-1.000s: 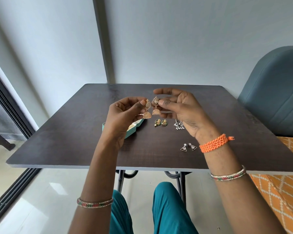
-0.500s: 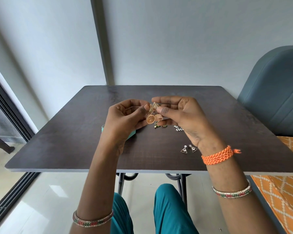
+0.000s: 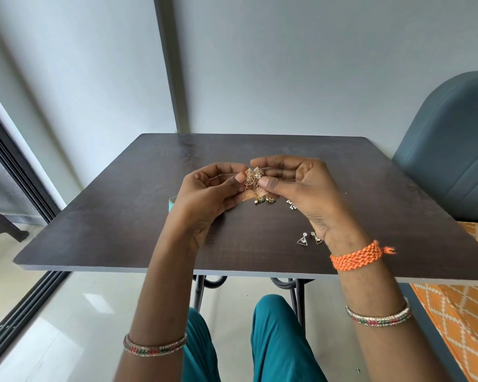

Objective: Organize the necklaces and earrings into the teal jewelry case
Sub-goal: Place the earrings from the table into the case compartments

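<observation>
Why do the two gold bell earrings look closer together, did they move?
Yes. The gold bell earrings hung apart before; now they touch, held lower, nearer the table.

Both hands raised together, fingertips meeting over a pair of earrings.

The left hand [image 3: 207, 197] comes up from the lower left, fingers curled, thumb tip pinching one gold earring [image 3: 248, 186]. The right hand [image 3: 301, 188] reaches in from the lower right, palm turned toward the left hand, fingers bent over the top and thumb pressed on the other earring [image 3: 260, 186]. Forearms slant inward; each carries a bangle, and the right wrist has an orange band.
</observation>
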The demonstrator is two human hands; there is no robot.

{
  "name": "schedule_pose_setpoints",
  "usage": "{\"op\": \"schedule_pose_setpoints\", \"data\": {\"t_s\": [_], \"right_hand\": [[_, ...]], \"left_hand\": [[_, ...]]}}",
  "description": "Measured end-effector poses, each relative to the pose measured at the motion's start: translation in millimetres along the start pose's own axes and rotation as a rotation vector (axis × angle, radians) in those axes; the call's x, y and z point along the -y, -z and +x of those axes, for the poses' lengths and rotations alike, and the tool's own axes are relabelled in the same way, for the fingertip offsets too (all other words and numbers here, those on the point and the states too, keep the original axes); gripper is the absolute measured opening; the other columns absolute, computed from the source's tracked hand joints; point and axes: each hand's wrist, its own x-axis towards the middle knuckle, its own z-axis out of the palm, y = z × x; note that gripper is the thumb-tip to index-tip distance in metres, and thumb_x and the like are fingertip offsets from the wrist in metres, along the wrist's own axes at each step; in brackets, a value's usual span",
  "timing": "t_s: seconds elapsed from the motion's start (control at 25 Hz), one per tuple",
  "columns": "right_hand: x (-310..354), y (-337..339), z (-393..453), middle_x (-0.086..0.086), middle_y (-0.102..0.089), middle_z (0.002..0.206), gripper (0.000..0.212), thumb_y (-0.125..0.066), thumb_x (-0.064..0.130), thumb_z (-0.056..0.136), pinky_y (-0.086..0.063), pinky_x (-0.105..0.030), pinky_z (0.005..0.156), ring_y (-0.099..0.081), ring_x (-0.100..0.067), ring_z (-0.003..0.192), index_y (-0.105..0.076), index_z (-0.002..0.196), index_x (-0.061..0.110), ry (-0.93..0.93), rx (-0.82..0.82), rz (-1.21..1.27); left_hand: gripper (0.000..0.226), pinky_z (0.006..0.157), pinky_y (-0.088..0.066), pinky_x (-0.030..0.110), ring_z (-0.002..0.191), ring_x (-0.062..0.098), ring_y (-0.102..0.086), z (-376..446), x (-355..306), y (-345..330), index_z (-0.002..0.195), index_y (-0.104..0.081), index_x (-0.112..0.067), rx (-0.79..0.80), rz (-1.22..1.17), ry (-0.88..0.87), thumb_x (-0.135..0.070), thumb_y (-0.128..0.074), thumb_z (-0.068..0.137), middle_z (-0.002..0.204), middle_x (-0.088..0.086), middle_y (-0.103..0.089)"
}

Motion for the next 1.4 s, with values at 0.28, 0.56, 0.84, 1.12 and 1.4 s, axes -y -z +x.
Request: {"op": "schedule_pose_setpoints", "data": {"t_s": [0.28,0.56,0.84,1.12,1.4], "right_hand": [[-6.4,0.7,-0.1,-0.002,-0.074,0.085,0.026,-0.065,-0.004,0.084,-0.053,-0.03,0.07,-0.066,-0.012,0.076,-0.073,0.093,0.02,-0.035,-0.046,0.02],[-11.9,1.4,-0.2,-0.007,-0.073,0.088,0.023,-0.063,-0.003,0.085,-0.053,-0.027,0.067,-0.065,-0.012,0.074,-0.071,0.098,0.015,-0.069,-0.046,0.035],[-54.3,-21.9,26.3,-0.01,-0.067,0.085,0.021,-0.061,-0.005,0.086,-0.053,-0.019,0.058,-0.063,-0.011,0.067,-0.07,0.093,0.013,-0.231,-0.049,0.162],[-91.2,-62.9,62.4,-0.004,-0.064,0.074,0.019,-0.06,-0.006,0.085,-0.053,-0.02,0.062,-0.061,-0.006,0.063,-0.069,0.094,0.008,-0.248,-0.147,0.06],[-116.7,-92.2,64.5,0.001,-0.064,0.077,0.026,-0.057,-0.005,0.086,-0.051,-0.019,0.066,-0.06,-0.009,0.073,-0.069,0.093,0.017,-0.223,-0.058,-0.115]], "left_hand": [[0.008,0.07,-0.057,0.023,0.065,0.011,-0.064,6.6,10.0,3.9,0.085,-0.067,-0.009,-0.064,-0.095,0.008,-0.003,-0.061,0.085,0.077,0.006,-0.069],[0.007,0.071,-0.057,0.025,0.079,0.022,-0.059,9.9,16.4,5.6,0.087,-0.066,-0.008,-0.048,-0.069,0.033,-0.004,-0.061,0.086,0.094,0.02,-0.061],[0.012,0.055,-0.055,0.019,0.052,0.006,-0.062,39.5,28.3,42.6,0.082,-0.064,-0.008,-0.239,0.09,-0.048,0.003,-0.06,0.086,0.061,-0.002,-0.069],[0.021,0.058,-0.054,0.018,0.052,0.003,-0.061,88.7,40.2,115.6,0.076,-0.066,-0.016,-0.437,0.45,-0.179,0.002,-0.06,0.086,0.065,-0.001,-0.067],[0.015,0.053,-0.053,0.017,0.052,0.001,-0.059,78.9,66.3,121.8,0.08,-0.065,-0.01,-0.29,0.434,-0.129,0.003,-0.061,0.087,0.07,0.007,-0.062]]}}
